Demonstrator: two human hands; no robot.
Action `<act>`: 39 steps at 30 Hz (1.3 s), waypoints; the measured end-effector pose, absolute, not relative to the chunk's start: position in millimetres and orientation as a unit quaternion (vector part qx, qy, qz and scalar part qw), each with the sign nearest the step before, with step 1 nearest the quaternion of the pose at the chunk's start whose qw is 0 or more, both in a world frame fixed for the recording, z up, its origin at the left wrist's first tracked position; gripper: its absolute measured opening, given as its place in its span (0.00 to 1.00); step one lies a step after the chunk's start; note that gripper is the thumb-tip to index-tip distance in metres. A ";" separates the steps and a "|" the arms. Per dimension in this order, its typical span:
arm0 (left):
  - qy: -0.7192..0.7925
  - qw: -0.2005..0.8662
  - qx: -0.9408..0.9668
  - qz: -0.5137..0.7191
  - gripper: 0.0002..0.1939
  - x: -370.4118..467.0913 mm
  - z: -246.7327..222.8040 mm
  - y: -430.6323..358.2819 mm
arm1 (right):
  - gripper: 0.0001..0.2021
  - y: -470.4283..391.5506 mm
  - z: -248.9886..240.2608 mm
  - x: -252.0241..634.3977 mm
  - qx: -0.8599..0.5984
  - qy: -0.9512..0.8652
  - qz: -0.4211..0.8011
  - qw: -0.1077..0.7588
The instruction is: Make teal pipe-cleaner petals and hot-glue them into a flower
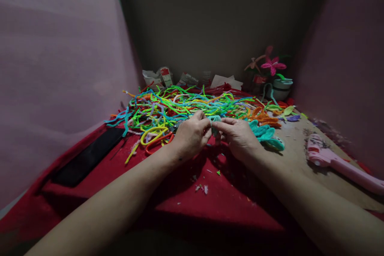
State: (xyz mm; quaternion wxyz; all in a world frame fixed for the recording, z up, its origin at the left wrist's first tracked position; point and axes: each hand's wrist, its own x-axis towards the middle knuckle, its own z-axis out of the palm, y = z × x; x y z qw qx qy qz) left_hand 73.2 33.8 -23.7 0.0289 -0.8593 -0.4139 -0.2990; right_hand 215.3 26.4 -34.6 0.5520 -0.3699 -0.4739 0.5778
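Observation:
My left hand [194, 133] and my right hand [238, 134] meet over the front of the table, both closed. Pinched between them is a light teal pipe cleaner [215, 120], bent into a small loop; fingers cover part of it. A big tangled heap of colourful pipe cleaners [183, 106] lies just behind my hands. Beside my right hand rest several teal pipe-cleaner petals [265, 134]. Near my left hand lie the orange-red handles of a cutting tool [150, 149], partly covered by yellow pipe cleaners.
A black phone-like slab [87, 158] lies at left on the red cloth [192, 200]. At right, a pink glue gun [333, 158] rests on a tan board [295, 140]. Orange petals [264, 116], a pot [281, 88] and a pink flower [273, 65] stand farther back.

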 end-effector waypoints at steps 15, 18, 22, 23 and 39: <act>-0.441 -0.285 -0.762 -0.380 0.08 73.8 -9.1 35.2 | 0.10 25.4 -31.3 216.2 -0.361 -0.468 0.588 0.552; -0.428 -0.262 -0.759 -0.415 0.07 72.3 -10.3 35.3 | 0.09 26.6 -32.0 217.2 -0.349 -0.469 0.594 0.552; -0.385 -0.526 -0.651 -0.390 0.08 69.2 -9.0 35.6 | 0.07 28.1 -31.1 218.1 -0.316 -0.450 0.649 0.526; -0.363 -0.573 -0.626 -0.386 0.10 68.5 -9.5 36.4 | 0.07 28.2 -30.8 218.3 -0.311 -0.442 0.664 0.517; -0.356 -0.528 -0.687 -0.350 0.11 67.5 -0.4 38.9 | 0.06 33.8 -23.8 220.5 -0.335 -0.305 0.687 0.568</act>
